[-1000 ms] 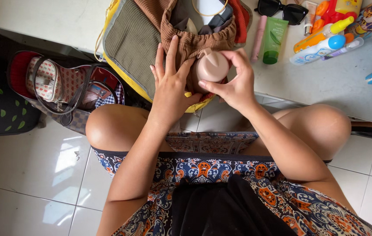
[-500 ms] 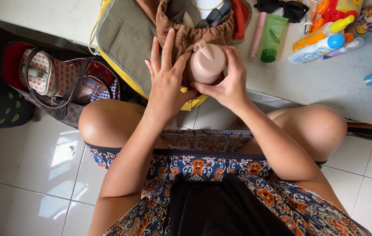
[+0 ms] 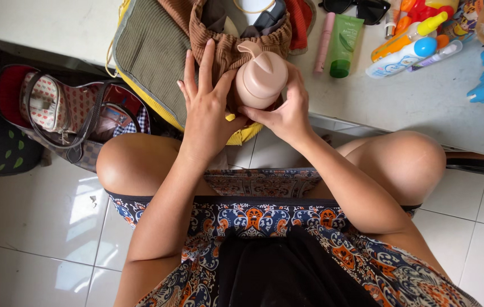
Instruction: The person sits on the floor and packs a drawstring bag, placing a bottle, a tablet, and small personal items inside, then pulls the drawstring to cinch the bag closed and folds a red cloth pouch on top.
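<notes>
Bottle (image 3: 261, 79), pink with looped lid, gripped by right hand (image 3: 283, 113) against brown corduroy bag (image 3: 228, 48), which spread left hand (image 3: 207, 111) pressed flat, apparently steadying it.

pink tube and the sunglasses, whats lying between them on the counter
In the head view, the green tube lies between the pink tube and the sunglasses, its dark cap toward the person.

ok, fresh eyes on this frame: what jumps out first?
The pale pink bottle at top centre, gripped by the right hand against the brown corduroy bag, which the left hand steadies. Right of it, bright tubes and bottles crowd the table; a red-lined handbag sits on the floor at left.
</notes>
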